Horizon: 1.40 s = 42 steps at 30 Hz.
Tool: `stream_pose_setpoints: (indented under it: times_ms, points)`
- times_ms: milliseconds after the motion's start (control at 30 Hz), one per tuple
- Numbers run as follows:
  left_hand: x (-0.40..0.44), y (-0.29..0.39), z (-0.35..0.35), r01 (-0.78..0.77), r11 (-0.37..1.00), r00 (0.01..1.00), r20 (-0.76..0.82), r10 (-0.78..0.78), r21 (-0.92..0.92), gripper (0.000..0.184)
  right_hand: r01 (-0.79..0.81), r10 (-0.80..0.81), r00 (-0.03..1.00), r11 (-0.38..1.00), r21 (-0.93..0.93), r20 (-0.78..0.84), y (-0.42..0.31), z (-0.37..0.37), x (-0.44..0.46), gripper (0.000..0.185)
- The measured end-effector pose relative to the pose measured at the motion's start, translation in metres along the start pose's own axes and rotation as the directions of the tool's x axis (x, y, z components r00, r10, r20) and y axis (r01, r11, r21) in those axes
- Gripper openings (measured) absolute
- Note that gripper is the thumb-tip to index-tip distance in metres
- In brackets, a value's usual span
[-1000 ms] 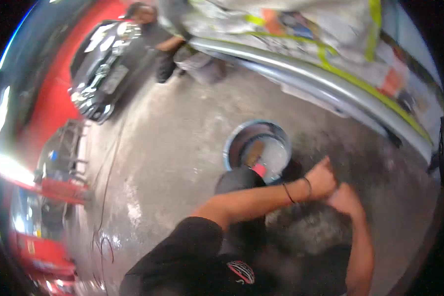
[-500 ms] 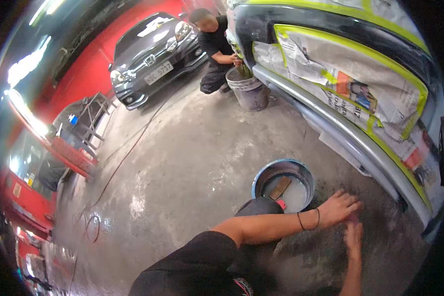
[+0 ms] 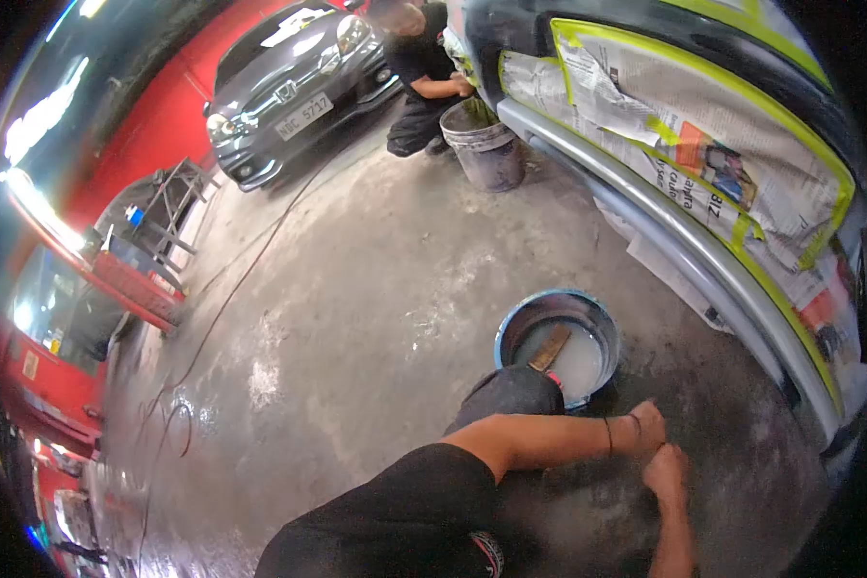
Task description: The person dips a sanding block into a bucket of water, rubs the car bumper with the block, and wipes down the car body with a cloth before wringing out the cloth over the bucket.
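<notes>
My left hand point(image 3: 643, 430), with dark bands at the wrist, is closed in front of the bucket's lower right side. Just below it my right hand point(image 3: 667, 472) is closed too, its knuckles close to the left hand. Whatever lies between or inside the fingers is too small and hidden to tell. A blue-rimmed bucket point(image 3: 602, 385) holds cloudy liquid and a brown block-like piece point(image 3: 550, 348) leaning inside. Something red shows at its near edge, beside my dark-clothed knee point(image 3: 506, 395).
Newspaper point(image 3: 742, 183) and yellow-green tape mask a vehicle with a silver sill point(image 3: 665, 207) at the right. A co-worker point(image 3: 419, 77) crouches by a grey bucket point(image 3: 486, 159). A dark car point(image 3: 289, 91), a metal stand point(image 3: 169, 207) and a cable point(image 3: 246, 275) are at the left.
My left hand's fingers, spread half a second ago, are now closed. Both hands sit slightly lower in view. The view first swung markedly, then shifted only a little.
</notes>
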<state>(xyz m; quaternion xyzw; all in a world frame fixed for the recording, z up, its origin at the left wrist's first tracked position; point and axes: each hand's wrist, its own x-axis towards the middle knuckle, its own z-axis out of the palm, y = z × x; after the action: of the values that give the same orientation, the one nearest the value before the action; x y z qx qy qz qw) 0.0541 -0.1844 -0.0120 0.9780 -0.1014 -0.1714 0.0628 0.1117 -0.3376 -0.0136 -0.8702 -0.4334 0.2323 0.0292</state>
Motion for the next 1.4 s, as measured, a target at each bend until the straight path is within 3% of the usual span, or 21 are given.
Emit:
stream_pose_setpoints:
  times_ms: [67,133,267,300,333,367,400,433,500,533,600,633,667,800,900,933,1000,1100,1133,1267,1400]
  points:
    - [-0.001,-0.008,0.008,0.130,0.984,0.978,0.176,-0.108,-0.119,0.028,0.024,-0.025,0.997,0.999,-0.026,-0.078,-0.013,0.015,0.005,0.041]
    - [0.008,-0.036,0.043,0.003,0.947,0.983,0.174,0.056,-0.322,0.036,0.000,-0.004,0.999,0.996,-0.088,-0.047,-0.038,0.006,0.001,0.065]
    - [0.009,-0.037,0.028,0.098,0.985,0.897,0.441,-0.027,-0.139,0.070,0.042,-0.040,0.995,0.999,0.017,-0.090,-0.049,0.006,-0.019,0.058]
    - [-0.009,-0.029,0.004,0.086,0.987,0.897,0.441,-0.018,-0.133,0.070,0.030,-0.028,0.995,0.999,0.021,-0.096,-0.034,0.021,-0.011,0.058]
    - [-0.025,-0.024,-0.016,0.197,0.966,0.963,0.218,-0.159,-0.169,0.077,0.052,-0.001,0.983,0.960,0.274,-0.185,-0.014,0.042,0.003,0.050]
    - [-0.032,-0.022,-0.025,0.295,0.927,0.952,-0.009,-0.305,-0.231,0.084,0.099,0.045,0.963,0.857,0.506,-0.264,0.003,0.051,0.013,0.042]
    - [-0.025,-0.024,-0.018,0.258,0.901,0.909,-0.229,-0.349,-0.349,0.083,-0.001,0.146,0.985,0.548,0.837,-0.095,0.018,0.046,0.017,0.033]
    - [-0.023,-0.019,-0.016,0.255,0.901,0.910,-0.228,-0.346,-0.350,0.083,-0.122,0.162,0.982,0.126,0.985,0.101,0.029,0.034,0.016,0.027]
    - [-0.021,-0.014,-0.019,-0.101,0.876,0.705,-0.655,-0.272,-0.472,0.070,-0.147,0.048,0.982,-0.420,0.896,0.183,0.014,-0.026,-0.021,0.029]
    - [-0.024,-0.008,-0.032,-0.106,0.877,0.706,-0.656,-0.265,-0.469,0.070,-0.162,-0.008,0.983,-0.530,0.832,0.186,0.013,-0.042,-0.034,0.033]
    - [-0.039,0.009,-0.070,-0.368,0.929,0.371,-0.922,0.110,-0.037,0.059,-0.167,-0.048,0.983,-0.630,0.758,0.177,0.014,-0.051,-0.048,0.037]
    - [-0.042,0.013,-0.070,-0.378,0.925,0.368,-0.923,0.112,-0.038,0.059,-0.320,-0.295,0.942,-0.635,0.703,0.163,0.015,-0.048,-0.054,0.039]
    - [-0.046,0.017,-0.069,-0.449,0.889,0.461,-0.876,0.142,-0.093,0.057,-0.470,-0.524,0.842,-0.600,0.648,0.126,0.016,-0.044,-0.058,0.042]
    - [-0.059,0.013,-0.051,-0.395,0.917,0.664,-0.705,0.247,-0.051,0.039,-0.513,-0.654,0.733,-0.348,0.785,0.189,0.008,-0.036,-0.059,0.050]
    - [-0.058,0.023,-0.027,-0.137,0.990,0.943,-0.305,0.136,0.018,0.020,-0.236,-0.342,0.806,0.565,0.791,0.484,-0.008,-0.022,-0.049,0.038]
    - [-0.052,0.028,-0.023,-0.097,0.995,0.991,-0.092,0.100,0.036,0.016,-0.218,-0.346,0.808,0.576,0.787,0.477,-0.008,-0.006,-0.043,0.038]
    - [-0.045,0.031,-0.011,-0.030,0.999,0.998,-0.059,0.031,0.020,0.016,0.153,-0.201,0.970,0.943,0.296,0.137,-0.004,0.028,-0.024,0.025]
    - [-0.030,0.023,0.010,0.094,0.996,0.995,0.044,-0.093,-0.010,0.019,-0.025,0.006,0.994,0.983,0.182,0.105,-0.031,0.004,-0.027,0.022]
    - [-0.028,0.016,0.015,0.144,0.989,0.984,0.106,-0.141,-0.019,0.022,-0.073,0.076,0.957,0.997,-0.022,0.279,-0.047,-0.018,-0.027,0.031]
    - [-0.009,-0.017,0.074,0.291,0.928,0.928,0.303,-0.215,-0.232,0.031,0.071,-0.078,0.995,0.991,-0.117,-0.058,-0.040,0.043,-0.004,0.039]
    - [-0.030,-0.024,0.064,0.285,0.924,0.956,0.144,-0.255,-0.254,0.036,0.156,-0.179,0.981,0.960,-0.234,-0.080,-0.049,0.040,-0.002,0.042]
